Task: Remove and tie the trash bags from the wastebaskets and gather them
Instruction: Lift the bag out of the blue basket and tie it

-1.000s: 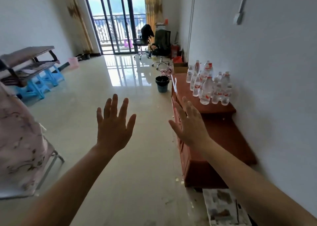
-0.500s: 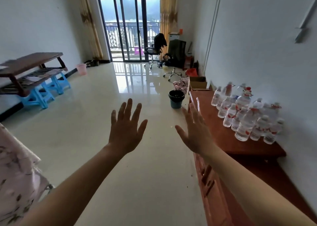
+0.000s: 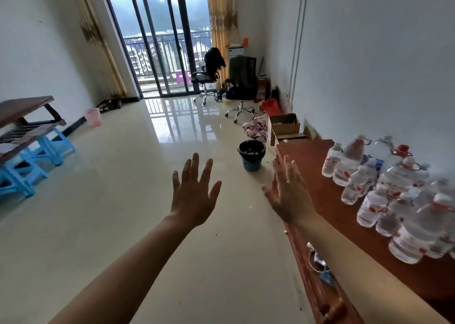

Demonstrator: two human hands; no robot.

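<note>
Both your hands empty, fingers spread wide: left hand (image 3: 193,195), right hand (image 3: 289,195). Blue wastebasket (image 3: 251,155) with black trash bag (image 3: 251,148) sits ahead on floor, just left of red-brown cabinet (image 3: 312,181). Heads up: swing right arm wide, water bottles (image 3: 384,188) on cabinet probably topple.

A single wide-angle head camera looks forward and slightly down the length of a room toward the glass balcony doors (image 3: 157,40) at the far end, bending the side walls outward. The person's outstretched left hand (image 3: 193,195) and right hand (image 3: 290,195) lie nearest the lens, the blue wastebasket (image 3: 251,155) sits further ahead at mid-distance, and a red-brown cabinet (image 3: 320,176) with water bottles (image 3: 384,188) runs close along the right edge.
</note>
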